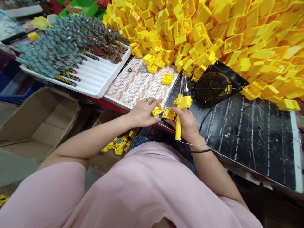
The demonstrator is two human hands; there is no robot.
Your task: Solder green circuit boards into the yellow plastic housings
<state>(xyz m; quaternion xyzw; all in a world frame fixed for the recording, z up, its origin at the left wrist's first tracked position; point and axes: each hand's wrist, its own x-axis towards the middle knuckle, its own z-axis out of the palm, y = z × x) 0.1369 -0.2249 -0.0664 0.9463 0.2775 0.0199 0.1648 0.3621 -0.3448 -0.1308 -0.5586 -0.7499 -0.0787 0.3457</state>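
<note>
My left hand [142,113] is at the table's near edge, thumb and fingers closed around a small yellow plastic case [157,110]. In my right hand [188,126] is a yellow-handled soldering iron [182,101], its metal tip pointing away from me. A second open yellow case [169,113] sits against the thumb and fingers of that same hand, with small parts inside. Beyond both hands another yellow case [167,79] lies on the printed sheet [135,87]. Near it are a small green circuit board [143,69] and a round dark part [129,70].
A large heap of yellow cases [194,34] covers the table's back. To the left, a white ribbed tray [95,74] carries many wired circuit boards [57,47]. A black fan [213,84] stands right of the iron. Cardboard boxes [42,120] are below the table.
</note>
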